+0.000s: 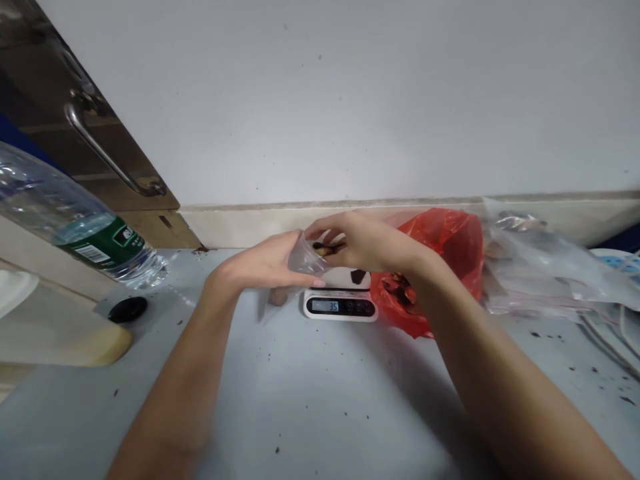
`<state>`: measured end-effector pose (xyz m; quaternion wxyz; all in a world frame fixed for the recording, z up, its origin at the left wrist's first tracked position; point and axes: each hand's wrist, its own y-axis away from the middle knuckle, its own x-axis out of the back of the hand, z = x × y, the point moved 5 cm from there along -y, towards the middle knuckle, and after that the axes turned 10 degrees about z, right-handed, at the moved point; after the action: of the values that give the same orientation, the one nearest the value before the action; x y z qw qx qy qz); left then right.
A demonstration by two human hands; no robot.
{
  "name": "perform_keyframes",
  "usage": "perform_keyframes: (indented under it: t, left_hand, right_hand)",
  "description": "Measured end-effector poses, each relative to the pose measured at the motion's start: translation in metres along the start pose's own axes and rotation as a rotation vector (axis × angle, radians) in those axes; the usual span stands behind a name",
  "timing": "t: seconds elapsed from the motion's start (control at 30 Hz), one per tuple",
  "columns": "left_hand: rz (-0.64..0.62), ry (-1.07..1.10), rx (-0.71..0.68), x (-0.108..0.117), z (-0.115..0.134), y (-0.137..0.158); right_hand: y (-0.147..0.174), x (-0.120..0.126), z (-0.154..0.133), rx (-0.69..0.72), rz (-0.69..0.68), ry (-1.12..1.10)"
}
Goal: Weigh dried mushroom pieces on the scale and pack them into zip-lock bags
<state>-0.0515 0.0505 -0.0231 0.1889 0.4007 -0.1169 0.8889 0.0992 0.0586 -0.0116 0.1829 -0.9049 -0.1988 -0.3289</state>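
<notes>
My left hand (267,263) grips a small clear plastic bag (303,257), holding its mouth spread toward the right. A brownish lump (278,295) shows in the lower part of that bag. At the bag's mouth, my right hand (353,243) has its fingers curled around dark and yellowish-brown dried pieces (326,249). Both hands are above a white digital kitchen scale (341,313) whose lit display shows the digits 3 and 5. One dark dried flake (357,275) lies on the scale's plate. Beside the scale, under my right forearm, an open red plastic bag (457,250) contains dark reddish dried pieces (399,291).
Clear zip bags (530,280), some filled, lie at the right near a cable (607,340). Leftward are a large water bottle (100,230), a whitish translucent container (60,327) and a black cap (128,309). Dark crumbs dot the grey tabletop (300,413). A wall rises behind.
</notes>
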Motion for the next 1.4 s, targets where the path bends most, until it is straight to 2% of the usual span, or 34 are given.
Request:
perform_keyframes:
  t: [0.13,0.2,0.27,0.37,0.47,0.5,0.57,0.73,0.9,0.97,1.07,1.1,1.2,1.3,1.4]
  left_hand:
    - [-0.022,-0.089,0.106,0.011,-0.006,0.004]
    - [-0.021,-0.104,0.145,0.016,-0.009,0.007]
    - [0.002,-0.116,0.140,0.021,-0.010,0.008]
    - [0.061,-0.122,0.071,0.030,-0.008,0.010]
    - [0.077,-0.181,0.082,0.036,-0.012,0.011]
    - [0.064,-0.226,0.103,0.035,-0.016,0.011]
    - [0.003,-0.323,0.144,0.028,-0.024,0.008]
    - [-0.185,-0.413,0.151,-0.004,-0.038,-0.003]
    - [-0.198,-0.311,0.098,-0.017,-0.040,-0.009]
    - [-0.163,-0.240,0.069,-0.011,-0.040,-0.008]
    - [-0.118,-0.157,0.065,0.003,-0.038,-0.001]
    - [-0.102,-0.147,0.088,0.009,-0.037,0.002]
    - [-0.027,-0.133,0.126,0.027,-0.028,0.011]
    - [0.032,-0.063,0.016,0.038,-0.010,0.016]
    - [0.073,0.070,-0.090,0.040,0.005,0.017]
  right_hand:
    - [-0.001,0.014,0.007,-0.018,0.171,-0.171]
    - [-0.001,0.024,0.013,-0.032,0.229,-0.135]
    - [0.001,0.030,0.019,-0.103,0.227,0.023]
    - [0.008,0.027,0.030,-0.299,0.039,0.333]
    - [0.014,0.015,0.039,-0.435,-0.198,0.477]
    - [0.014,0.011,0.040,-0.449,-0.231,0.486]
    - [0.009,0.005,0.042,-0.443,-0.204,0.474]
    - [-0.005,-0.012,0.038,-0.352,-0.039,0.391]
    - [-0.010,-0.036,0.023,-0.265,0.002,0.199]
    - [-0.011,-0.039,0.020,-0.247,0.035,0.029]
    - [-0.011,-0.030,0.018,-0.158,0.122,-0.227]
    - [-0.010,-0.024,0.017,-0.100,0.138,-0.236]
    - [-0.006,-0.012,0.015,0.108,0.106,-0.057]
    - [0.000,-0.002,0.007,0.265,0.091,0.012]
    - [0.005,0.010,-0.007,0.365,0.161,-0.103]
